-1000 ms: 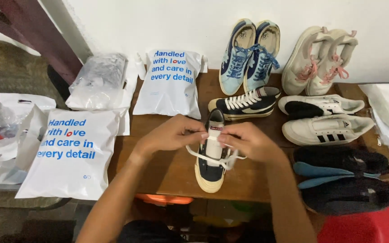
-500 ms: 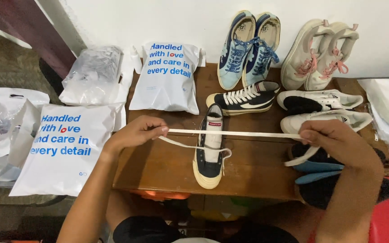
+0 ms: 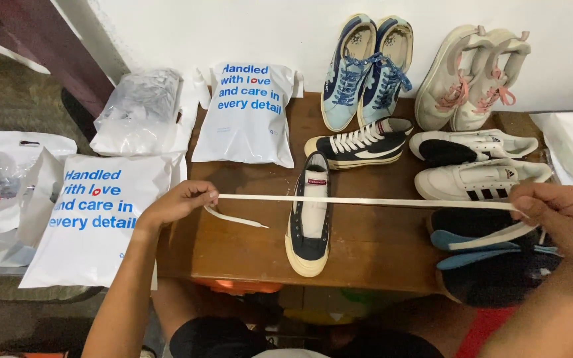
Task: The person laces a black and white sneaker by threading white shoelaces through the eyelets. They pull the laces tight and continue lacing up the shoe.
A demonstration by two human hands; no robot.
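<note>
A dark navy sneaker with a cream sole (image 3: pixel 310 215) lies unlaced on the brown wooden table (image 3: pixel 366 245), toe toward me. I hold a flat cream shoelace (image 3: pixel 366 201) stretched taut and level above it. My left hand (image 3: pixel 179 202) pinches the lace's left end, whose short tail droops to the table. My right hand (image 3: pixel 558 215) grips the right end over the dark shoes at the right. The matching navy sneaker (image 3: pixel 359 142), laced in white, lies on its side just behind.
Blue sneakers (image 3: pixel 363 66) and pale pink-laced sneakers (image 3: pixel 475 76) lean against the white wall. White sneakers (image 3: pixel 475 162) and dark blue shoes (image 3: pixel 492 255) fill the right side. White printed mailer bags (image 3: pixel 250 113) and a clear plastic bag (image 3: pixel 137 109) lie at left.
My hands left the sneaker and moved apart, pulling the lace out straight. The span has widened further, and my right hand now sits farther right.
</note>
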